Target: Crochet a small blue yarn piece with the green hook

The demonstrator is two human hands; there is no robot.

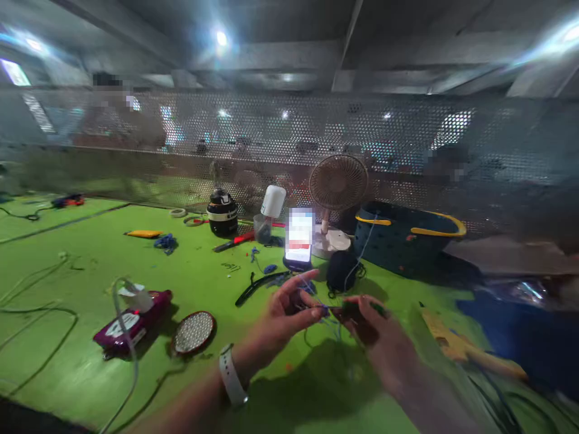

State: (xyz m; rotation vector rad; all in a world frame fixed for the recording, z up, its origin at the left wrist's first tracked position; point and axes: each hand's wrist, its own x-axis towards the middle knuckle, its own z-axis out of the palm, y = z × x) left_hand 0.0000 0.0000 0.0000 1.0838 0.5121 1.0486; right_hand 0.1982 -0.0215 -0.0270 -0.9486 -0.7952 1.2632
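Note:
My left hand point(289, 307) pinches a small blue-purple piece of yarn work point(324, 310) between thumb and fingers, with its index finger stretched out and pale blue yarn running over the fingers. Facing it, my right hand point(373, 325) is closed around a crochet hook point(349, 307) with a green handle. The hook's thin end reaches the yarn work; its tip is too blurred to make out. Loose strands hang below the hands. Just beyond them sits a dark ball of yarn point(341, 271), with a light strand rising past it toward the basket.
A lit phone point(299, 238) stands upright ahead, by a fan point(339, 184) and a dark blue basket point(402, 241). Leftward lie a purple tissue pack point(131, 322), a round studded object point(194, 333) and a cable point(124, 325). A yellow tool point(470, 346) lies right. People sit beyond the mesh partition.

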